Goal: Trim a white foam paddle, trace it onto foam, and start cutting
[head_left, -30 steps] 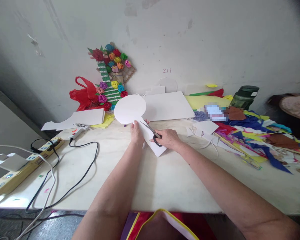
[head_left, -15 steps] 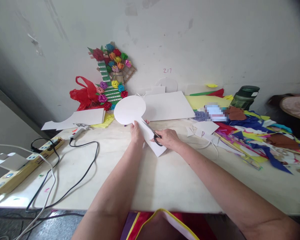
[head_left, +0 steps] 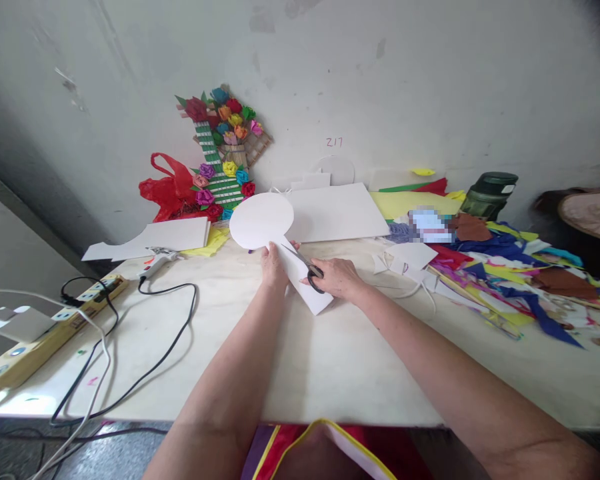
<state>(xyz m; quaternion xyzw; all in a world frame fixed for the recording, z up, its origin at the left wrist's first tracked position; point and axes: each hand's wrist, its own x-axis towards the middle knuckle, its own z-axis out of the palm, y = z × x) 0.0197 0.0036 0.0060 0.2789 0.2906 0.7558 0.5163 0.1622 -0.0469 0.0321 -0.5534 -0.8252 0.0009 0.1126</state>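
Note:
A white cardboard cutout (head_left: 261,221), a round disc with a long strip running toward me, is tilted above the table. My left hand (head_left: 274,265) pinches it at the neck between disc and strip, thumb on top. In my right hand (head_left: 339,278) are black-handled scissors (head_left: 314,272), fingers closed around the loops. Their blades are parted and lie along the upper right side of the strip, pointing up and left toward the neck. The strip's far side and some of my left fingers are hidden beneath the card.
White boards (head_left: 337,212) lie behind my hands, with more white card (head_left: 175,235) on the left. A yellow power strip (head_left: 55,333) and cables occupy the left side. Coloured scraps (head_left: 525,280) and a green bottle (head_left: 490,195) are on the right. Paper flowers (head_left: 225,153) lean on the wall.
The scissor blades have spread apart, having been nearly together before. The card has shifted very slightly to the right; both hands stay in almost the same place.

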